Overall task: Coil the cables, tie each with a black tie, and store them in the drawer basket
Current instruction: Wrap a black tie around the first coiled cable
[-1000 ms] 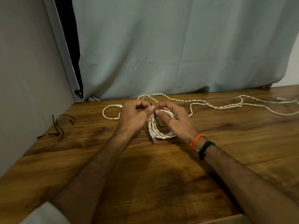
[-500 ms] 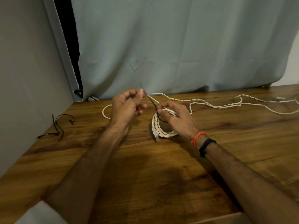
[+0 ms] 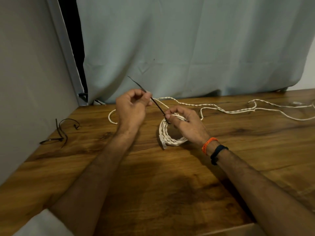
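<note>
A white twisted cable lies coiled (image 3: 166, 135) on the wooden table (image 3: 153, 184), its plug end at the coil's near left. My right hand (image 3: 185, 123) grips the top of the coil where a black tie (image 3: 156, 104) loops round it. My left hand (image 3: 132, 108) pinches the tie's free tail, which is stretched taut up and to the left, the tip poking past my fingers. A second white cable (image 3: 230, 109) trails loose across the back of the table to the right. The drawer basket is not in view.
Spare black ties (image 3: 61, 132) lie at the table's left edge beside a grey wall panel (image 3: 25, 82). A pale curtain (image 3: 187, 48) hangs behind the table. Another loose cable loop (image 3: 110, 117) sits behind my left wrist.
My left hand has drawn away from the coil, up and to the left, pulling the tie's tail through so the loop tightens round the coil. My right hand has stayed on the coil.
</note>
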